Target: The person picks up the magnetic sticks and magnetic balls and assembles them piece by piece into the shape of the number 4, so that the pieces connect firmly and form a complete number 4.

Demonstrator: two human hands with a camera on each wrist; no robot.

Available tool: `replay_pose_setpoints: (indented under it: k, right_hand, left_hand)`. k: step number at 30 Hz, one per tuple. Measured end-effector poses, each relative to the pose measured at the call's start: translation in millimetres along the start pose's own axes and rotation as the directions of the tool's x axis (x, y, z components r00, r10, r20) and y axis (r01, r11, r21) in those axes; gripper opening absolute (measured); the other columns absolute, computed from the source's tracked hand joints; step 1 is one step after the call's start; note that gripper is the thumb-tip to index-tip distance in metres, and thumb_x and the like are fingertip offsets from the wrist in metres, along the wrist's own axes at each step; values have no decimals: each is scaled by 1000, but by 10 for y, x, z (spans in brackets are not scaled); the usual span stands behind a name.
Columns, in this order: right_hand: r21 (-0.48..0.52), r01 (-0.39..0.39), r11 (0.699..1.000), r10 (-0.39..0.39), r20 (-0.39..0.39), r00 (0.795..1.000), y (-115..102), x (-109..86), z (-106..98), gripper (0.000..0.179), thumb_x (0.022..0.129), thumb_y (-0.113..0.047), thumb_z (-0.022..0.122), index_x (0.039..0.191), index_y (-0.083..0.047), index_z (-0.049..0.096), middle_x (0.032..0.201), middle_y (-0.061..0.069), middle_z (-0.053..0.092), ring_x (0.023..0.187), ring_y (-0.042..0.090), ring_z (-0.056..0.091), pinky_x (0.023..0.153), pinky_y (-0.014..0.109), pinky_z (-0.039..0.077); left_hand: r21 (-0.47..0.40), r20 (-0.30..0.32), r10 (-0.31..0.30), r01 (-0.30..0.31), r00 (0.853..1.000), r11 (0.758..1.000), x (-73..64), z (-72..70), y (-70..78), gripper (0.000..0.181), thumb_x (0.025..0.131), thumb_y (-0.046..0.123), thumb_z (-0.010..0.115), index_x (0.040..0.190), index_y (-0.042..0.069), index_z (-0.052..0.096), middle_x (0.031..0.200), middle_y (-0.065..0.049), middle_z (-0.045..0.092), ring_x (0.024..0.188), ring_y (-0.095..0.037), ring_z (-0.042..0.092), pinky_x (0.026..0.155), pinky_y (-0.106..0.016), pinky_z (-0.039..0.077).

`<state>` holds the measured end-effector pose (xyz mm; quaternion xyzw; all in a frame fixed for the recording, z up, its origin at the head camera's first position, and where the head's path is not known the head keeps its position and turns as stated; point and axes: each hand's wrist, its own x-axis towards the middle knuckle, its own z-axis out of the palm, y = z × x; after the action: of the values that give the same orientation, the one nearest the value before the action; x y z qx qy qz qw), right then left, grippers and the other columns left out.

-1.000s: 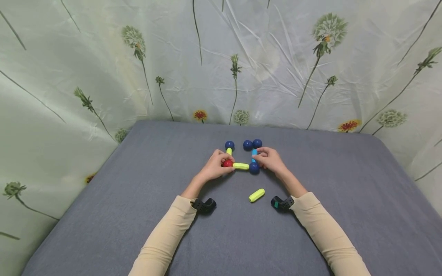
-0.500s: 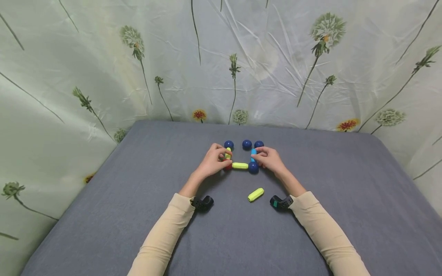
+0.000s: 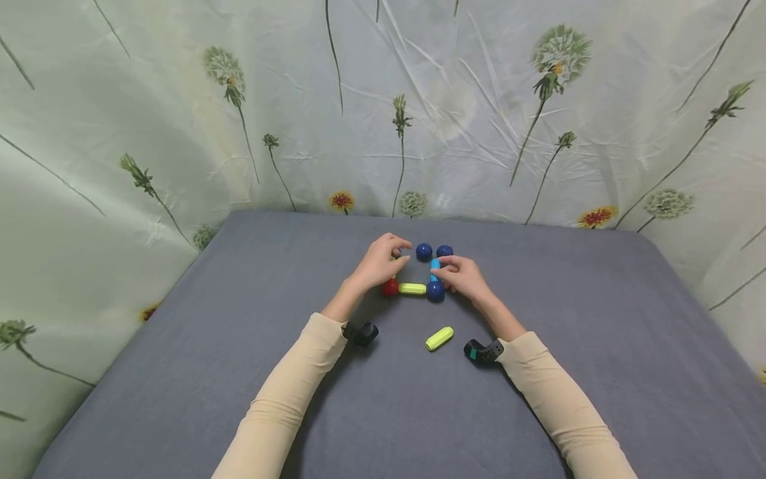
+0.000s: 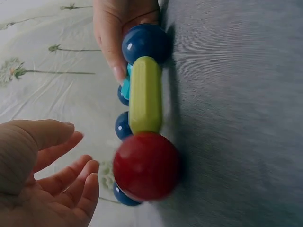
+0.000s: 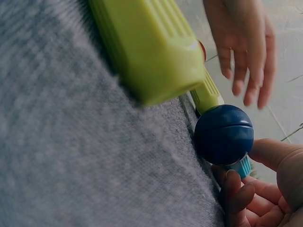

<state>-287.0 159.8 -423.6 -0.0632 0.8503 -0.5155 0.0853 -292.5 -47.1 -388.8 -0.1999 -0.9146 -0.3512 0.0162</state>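
Observation:
My left hand [image 3: 383, 261] hovers over the left side of a ball-and-stick figure, its thumb and fingers apart with nothing between them. Below it lie a red ball [image 3: 391, 287] and a mostly hidden yellow-green stick reaching to a far blue ball. Another yellow-green stick [image 3: 412, 289] joins the red ball to a near blue ball [image 3: 435, 291]. With thumb and fingers, my right hand [image 3: 462, 276] pinches a light-blue stick [image 3: 435, 268] that meets this near ball. At that stick's far end is a blue ball [image 3: 445, 251]; one more blue ball [image 3: 423, 251] sits just left of it.
A loose yellow-green stick [image 3: 439, 338] lies on the grey cloth-covered table [image 3: 383, 412], nearer than the figure and between the forearms. Behind the table's far edge hangs a pale curtain [image 3: 299, 120] with flower prints.
My left hand has come off the red ball and the left stick, moving up and forward. The two far blue balls now stand slightly apart. My right hand keeps its pinch on the light-blue stick.

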Motion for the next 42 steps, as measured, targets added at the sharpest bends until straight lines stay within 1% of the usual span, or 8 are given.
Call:
replay_pose_setpoints:
  k: [5,9,18,26,30,35,39,42]
  right_hand:
    - [-5,9,1000,-9,1,1000,-6,-5,-1,48,90,-24,62,129,2,52,76,0,65,59,7,51,55,22,42]
    - [-2,11,1000,-11,3,1000,-5,-12,0,48,90,-23,62,129,2,53,79,2,66,59,8,51,54,22,42]
    - [-5,15,1000,-15,-8,1000,2,-7,-8,47,89,-23,62,128,2,53,83,7,68,59,7,52,55,21,43]
    - [-4,0,1000,0,1,1000,-4,-12,-4,48,90,-24,62,130,0,52,98,18,69,60,6,52,56,21,43]
    - [8,-11,1000,11,-3,1000,-12,-12,-8,49,89,-24,63,131,0,53,84,8,70,58,6,52,55,21,42]
    - [43,-31,999,32,-12,999,-26,-18,-10,44,87,-23,65,122,3,57,61,-13,60,54,5,52,53,20,41]
    - [53,-30,998,31,-24,999,-10,-16,-11,39,86,-23,67,110,6,58,62,-15,61,55,3,53,53,20,42]
    - [49,-23,999,24,-26,999,-3,-14,-15,37,86,-23,67,108,5,59,64,-13,63,55,3,53,54,19,43]
  left_hand:
    - [41,79,16,-19,997,999,189,28,91,32,93,11,52,124,6,60,124,-16,56,104,-26,57,88,-38,49]
    - [71,111,9,-17,994,997,284,85,111,33,93,8,51,126,5,58,125,-15,55,108,-26,56,90,-39,49]
    - [103,129,-23,10,991,995,398,160,101,34,94,7,52,128,5,57,122,-16,55,107,-27,56,89,-38,49]
    - [150,173,-46,19,984,988,480,199,114,37,93,7,53,130,4,54,125,-17,53,108,-27,54,90,-38,48]
    - [199,197,-63,23,978,980,511,228,135,39,92,7,55,131,5,53,128,-16,54,115,-27,52,96,-39,46]
    - [241,224,-74,18,972,970,536,276,167,42,91,9,59,132,6,53,132,-14,55,126,-28,47,105,-39,40]
    - [255,237,-59,-4,970,967,545,311,185,42,89,8,61,130,6,55,132,-12,56,127,-28,48,106,-39,40]
    - [259,236,-59,-4,970,966,546,333,181,41,89,8,61,130,6,55,132,-11,57,126,-27,50,105,-38,41]
